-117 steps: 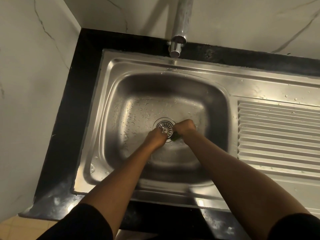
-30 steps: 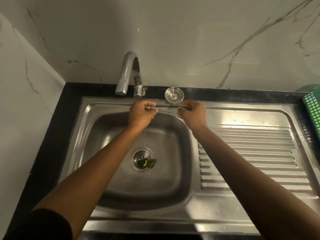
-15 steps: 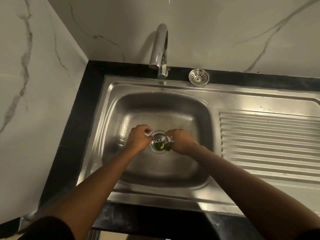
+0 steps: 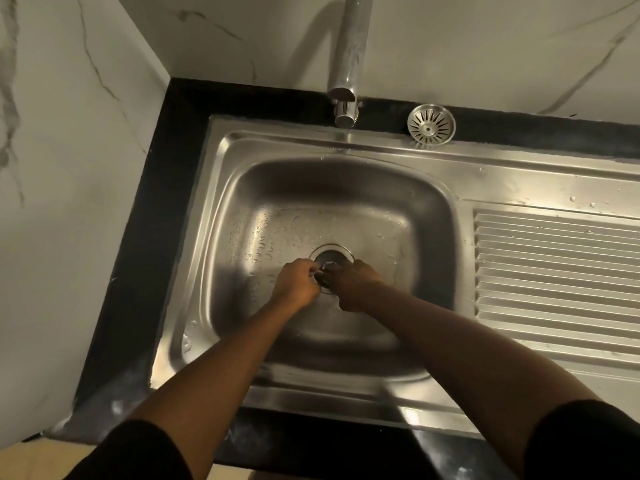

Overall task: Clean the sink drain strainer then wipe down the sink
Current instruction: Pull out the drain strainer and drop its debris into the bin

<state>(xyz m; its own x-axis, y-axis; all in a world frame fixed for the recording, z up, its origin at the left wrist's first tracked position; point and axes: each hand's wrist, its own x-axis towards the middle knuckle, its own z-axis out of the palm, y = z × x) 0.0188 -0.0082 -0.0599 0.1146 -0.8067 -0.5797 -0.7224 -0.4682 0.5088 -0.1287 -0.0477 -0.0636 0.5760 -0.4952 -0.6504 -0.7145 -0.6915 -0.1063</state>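
The round metal drain strainer (image 4: pixel 431 125) lies on the black ledge behind the sink, right of the tap. Down in the steel sink (image 4: pixel 221 209), both my hands meet at the open drain (image 4: pixel 330 255). My left hand (image 4: pixel 294 284) has its fingers pinched on something small and pale at the drain's near edge. My right hand (image 4: pixel 353 285) is curled with its fingertips over the drain's near right side. What it holds is hidden. The hands cover the inside of the drain.
The chrome tap (image 4: pixel 346 64) hangs over the back rim of the basin. A ribbed draining board (image 4: pixel 554 271) lies to the right. Black counter (image 4: pixel 138 271) and marble walls close in the left and back. Water drops dot the basin.
The strainer went from the drain to the back ledge. My hands came down from the back rim to the drain, and the green scraps seen there are now covered.
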